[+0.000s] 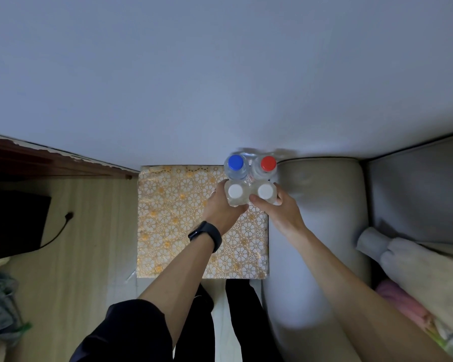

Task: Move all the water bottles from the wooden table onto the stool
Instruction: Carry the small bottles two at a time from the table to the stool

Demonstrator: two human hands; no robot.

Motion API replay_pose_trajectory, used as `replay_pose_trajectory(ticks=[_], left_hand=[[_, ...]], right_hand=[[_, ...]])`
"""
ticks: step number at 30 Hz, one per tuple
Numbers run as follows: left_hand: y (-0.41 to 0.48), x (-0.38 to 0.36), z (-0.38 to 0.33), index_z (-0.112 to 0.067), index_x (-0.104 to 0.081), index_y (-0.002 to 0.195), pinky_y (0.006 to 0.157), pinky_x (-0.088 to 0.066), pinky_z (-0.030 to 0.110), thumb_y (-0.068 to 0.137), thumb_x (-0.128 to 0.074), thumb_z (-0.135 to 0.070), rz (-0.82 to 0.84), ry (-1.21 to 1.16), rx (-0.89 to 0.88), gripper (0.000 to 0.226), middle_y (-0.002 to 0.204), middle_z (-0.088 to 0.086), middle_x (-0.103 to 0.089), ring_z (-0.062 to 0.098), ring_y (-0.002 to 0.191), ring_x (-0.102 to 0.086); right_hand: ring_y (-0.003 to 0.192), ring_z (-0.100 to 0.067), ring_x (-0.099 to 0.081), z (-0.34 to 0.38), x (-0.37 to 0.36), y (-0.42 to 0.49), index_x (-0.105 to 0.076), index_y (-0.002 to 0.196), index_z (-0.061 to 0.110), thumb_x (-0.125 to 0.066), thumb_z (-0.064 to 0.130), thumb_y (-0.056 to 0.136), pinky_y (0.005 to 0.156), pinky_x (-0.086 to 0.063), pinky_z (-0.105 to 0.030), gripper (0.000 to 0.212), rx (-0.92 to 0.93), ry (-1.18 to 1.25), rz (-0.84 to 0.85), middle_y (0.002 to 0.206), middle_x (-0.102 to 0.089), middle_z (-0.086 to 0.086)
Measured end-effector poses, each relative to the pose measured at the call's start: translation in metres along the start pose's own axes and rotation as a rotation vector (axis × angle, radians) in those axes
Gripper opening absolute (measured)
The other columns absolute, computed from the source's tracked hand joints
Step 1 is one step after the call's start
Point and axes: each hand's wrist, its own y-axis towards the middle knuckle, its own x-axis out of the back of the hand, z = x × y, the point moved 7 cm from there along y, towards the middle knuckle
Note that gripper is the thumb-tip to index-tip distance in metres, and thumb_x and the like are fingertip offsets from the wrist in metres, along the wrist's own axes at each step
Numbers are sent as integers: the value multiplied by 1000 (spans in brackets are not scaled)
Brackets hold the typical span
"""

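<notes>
Fingers (pixel 218 189) of the left hand (pixel 221 210) curl round the far side of the left white-capped bottle (pixel 235 191), with the thumb closing on its near side, so the hand grips it just under the cap. Beside it the right hand (pixel 283 212) grips the right white-capped bottle (pixel 265 191) the same way, thumb on the near left and fingers (pixel 279 198) wrapped round the right side. The two held bottles are upright and sit side by side, so close that they look to be touching.

Just beyond them stand a blue-capped bottle (pixel 235 162) and a red-capped bottle (pixel 268 163), also upright, so the four make a tight square at the far right corner of the stool (pixel 173 218). Seen from above, the bases are hidden, and I cannot tell whether the held pair rests on the stool's gold floral cover or hangs just over it.

A black wristband (pixel 205 236) circles the left wrist. A grey sofa arm (pixel 319 205) runs along the stool's right edge, with pale folded fabrics (pixel 416 265) on the seat beyond it. To the left lie a light wood floor (pixel 89 231), a black object (pixel 11 223) with a cable (pixel 60 231), and a dark wooden edge (pixel 37 160) against the pale wall (pixel 220 74).
</notes>
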Motion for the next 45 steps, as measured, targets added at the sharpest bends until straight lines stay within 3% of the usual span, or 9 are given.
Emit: replay_pose_trajectory(ticks=[7, 10, 14, 17, 21, 24, 30, 37, 45], left_hand=[[-5, 0, 5, -20, -19, 156, 85, -47, 31, 78, -77, -11, 40, -16, 34, 98, 135, 2, -57, 19, 115, -57], [-18, 3, 17, -27, -17, 156, 98, -50, 40, 77, -79, -15, 52, 1, 81, 101, 150, 8, -45, 28, 129, -53], [-50, 10, 32, -25, -24, 154, 98, -48, 39, 82, -76, -24, 90, 67, 135, 90, 151, 11, -42, 29, 131, -49], [-83, 24, 38, -24, -28, 153, 83, -42, 28, 85, -73, -26, 112, 42, 162, 81, 150, 10, -42, 23, 122, -52], [-140, 54, 43, -23, -32, 152, 88, -42, 29, 89, -69, -32, 121, 20, 163, 73, 150, 9, -44, 26, 127, -51], [-179, 74, 54, -25, -35, 150, 90, -41, 28, 92, -66, -36, 117, 10, 173, 67, 150, 8, -44, 25, 128, -50], [-275, 156, 114, -24, -44, 145, 74, -50, 28, 97, -57, -36, -97, -64, 236, 52, 138, 6, -52, 23, 100, -65], [-407, 219, 232, -23, -48, 144, 97, -42, 28, 96, -62, -38, -444, -310, 347, 52, 146, 7, -52, 24, 130, -53], [-616, 213, 386, -24, -51, 140, 99, -42, 28, 94, -61, -34, -824, -509, 537, 48, 137, 8, -57, 24, 126, -54]], right_hand=[[96, 21, -52, -13, 0, -9, -22, 158, 24, -91, 25, 70, 86, -40, -11, 112, -70, 21, 57, 152, -43, 12], [97, 14, -58, -20, -3, -18, -21, 158, 25, -93, 22, 66, 102, -43, -27, 116, -98, 19, 75, 159, -35, 5], [114, -7, -55, -17, 0, -52, -29, 155, 18, -81, 29, 82, 85, -41, -14, 90, -176, -120, 11, 154, -41, -2], [94, -7, -55, -5, -4, -86, -48, 143, 20, -68, 37, 92, 59, -41, -9, 58, -166, -277, 54, 143, -50, 4], [81, -2, -60, 22, -19, -139, -63, 120, 36, -60, 43, 94, 62, -41, -14, 28, -85, -399, 130, 131, -60, 13], [93, 3, -62, 37, -29, -166, -67, 107, 40, -62, 43, 92, 76, -44, -18, 16, -30, -442, 170, 120, -66, 17], [95, 10, -60, 84, -102, -240, -70, 107, 38, -60, 41, 95, 77, -41, -10, 16, 179, -639, 344, 108, -66, 24], [108, 0, -61, 89, -231, -325, -68, 118, 31, -58, 42, 97, 93, -48, -18, 26, 462, -990, 594, 115, -66, 21], [110, -13, -63, 20, -406, -494, -71, 112, 30, -63, 36, 93, 94, -45, -24, 22, 923, -1306, 844, 116, -69, 9]])
